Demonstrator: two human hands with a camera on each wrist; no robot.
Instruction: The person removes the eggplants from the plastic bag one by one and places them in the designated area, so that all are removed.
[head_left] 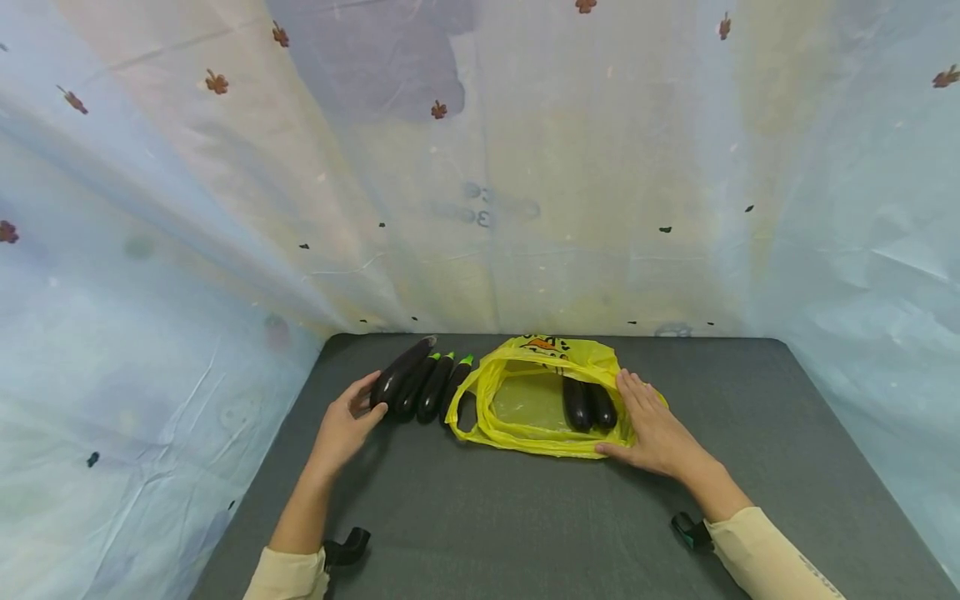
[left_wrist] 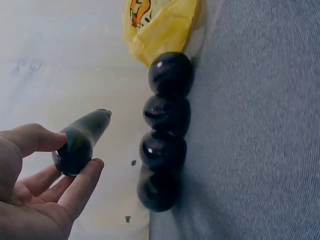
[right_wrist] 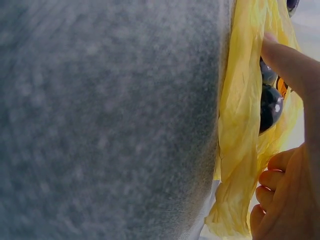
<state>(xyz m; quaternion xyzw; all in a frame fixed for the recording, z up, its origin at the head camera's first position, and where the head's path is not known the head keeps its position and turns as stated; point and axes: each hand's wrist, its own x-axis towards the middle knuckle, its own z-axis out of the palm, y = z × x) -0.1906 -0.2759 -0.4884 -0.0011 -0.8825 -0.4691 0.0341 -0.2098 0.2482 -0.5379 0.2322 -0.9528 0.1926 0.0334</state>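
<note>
From where I stand, the person's left hand [head_left: 348, 427] is pinching an eggplant [head_left: 401, 375] by its rounded end, thumb on one side and fingers on the other, with the stem end pointing away. The left wrist view shows this one lifted off the bench [head_left: 480, 517], apart from a row of four eggplants [left_wrist: 165, 150] lying side by side and touching; in the head view, green stems show at the far ends of some of these. At the other end of the row, just beside it, a yellow plastic bag [head_left: 517, 435] lies with its mouth gaping toward the person, black and orange print on its far side. Two dark eggplants [head_left: 588, 406] rest inside, close together toward the bag's right side. The right hand [head_left: 658, 437] is spread against that side, fingers stretched along the plastic and the thumb at the near rim. Each wrist has a black mount [head_left: 347, 546] just below a beige sleeve [head_left: 765, 550]. Behind the grey bench hangs a pale sheet [head_left: 525, 167] dotted with little brown leaf shapes.
</note>
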